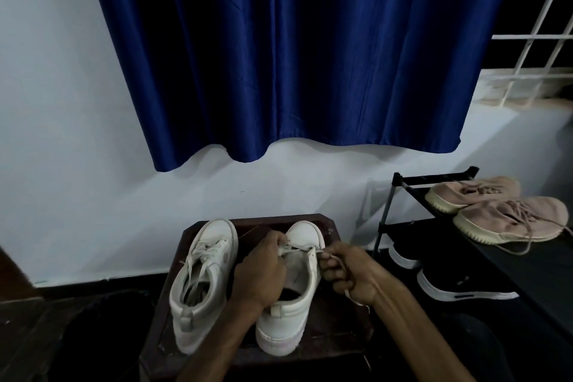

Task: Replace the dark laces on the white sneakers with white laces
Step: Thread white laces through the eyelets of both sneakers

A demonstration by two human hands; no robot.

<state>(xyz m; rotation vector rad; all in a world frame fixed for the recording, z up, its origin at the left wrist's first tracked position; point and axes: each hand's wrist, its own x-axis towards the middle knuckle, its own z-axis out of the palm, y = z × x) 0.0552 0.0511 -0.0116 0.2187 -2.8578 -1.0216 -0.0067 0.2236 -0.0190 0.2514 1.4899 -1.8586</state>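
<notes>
Evidently the left hand [260,273] pinched the white lace [299,249] at the front eyelets of one sneaker [288,329] on the stool [331,347], while the right hand [350,274] gripped its free end; pulling both ends level before crossing seemed wise.

Home: blue curtain [279,56], shoe rack [398,180]

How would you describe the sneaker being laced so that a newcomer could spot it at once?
Under the blue curtain stands a wooden stool bearing two white sneakers. It is the right-hand sneaker, where the left hand and right hand both pinch a white lace; no hand holds the left-hand sneaker beside it.
</notes>
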